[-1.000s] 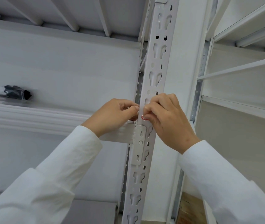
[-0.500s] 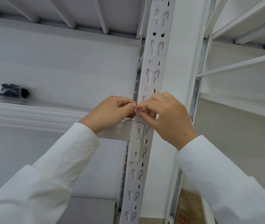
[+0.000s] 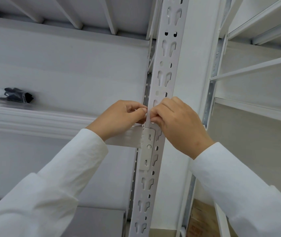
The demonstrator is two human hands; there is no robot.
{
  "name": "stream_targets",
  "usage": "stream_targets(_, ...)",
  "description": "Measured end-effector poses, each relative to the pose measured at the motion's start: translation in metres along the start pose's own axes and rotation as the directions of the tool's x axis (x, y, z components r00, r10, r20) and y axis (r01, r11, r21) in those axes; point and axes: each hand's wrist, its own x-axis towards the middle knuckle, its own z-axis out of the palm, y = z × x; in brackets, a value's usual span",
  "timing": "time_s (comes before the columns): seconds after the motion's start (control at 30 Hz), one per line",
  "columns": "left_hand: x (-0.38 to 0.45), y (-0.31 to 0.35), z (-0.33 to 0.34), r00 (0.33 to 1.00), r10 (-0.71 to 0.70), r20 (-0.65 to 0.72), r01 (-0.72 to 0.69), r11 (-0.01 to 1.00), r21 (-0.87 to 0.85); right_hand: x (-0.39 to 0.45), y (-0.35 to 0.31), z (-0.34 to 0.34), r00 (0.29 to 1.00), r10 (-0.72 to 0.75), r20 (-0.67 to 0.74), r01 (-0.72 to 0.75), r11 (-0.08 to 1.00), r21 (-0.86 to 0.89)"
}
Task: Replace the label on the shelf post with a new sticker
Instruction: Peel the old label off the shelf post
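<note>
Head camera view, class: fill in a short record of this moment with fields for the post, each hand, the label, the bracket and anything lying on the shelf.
post: white slotted shelf post, upright, centre of view
left hand: left hand at the post's left edge, fingers pinched together
right hand: right hand on the post's front face, fingers curled, meeting the left hand
label: hidden under the fingers; cannot tell old from new
bracket: beam bracket hooked on the post just below the hands
shelf item: dark bundle in clear wrap, far left, apart from the hands
</note>
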Motion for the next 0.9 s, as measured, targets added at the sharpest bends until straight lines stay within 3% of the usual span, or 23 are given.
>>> stream_targets(0.27,0.001,-0.002,0.001,1.000,0.007,-0.012,-0.007,1.000,0.014,0.002,-0.005,-0.010,0.992,0.098,0.084,-0.109,0.984,0.141)
stream_targets(0.43,0.001,-0.002,0.000,1.000,0.009,-0.003,-0.009,1.000,0.009,0.006,-0.017,-0.007,0.978,0.207,-0.012,-0.206,0.977,0.061)
stream_targets(0.9,-0.002,0.000,0.001,1.000,0.021,-0.007,-0.021,1.000,0.010,0.004,-0.027,-0.008,0.946,0.318,-0.064,-0.308,0.942,0.134)
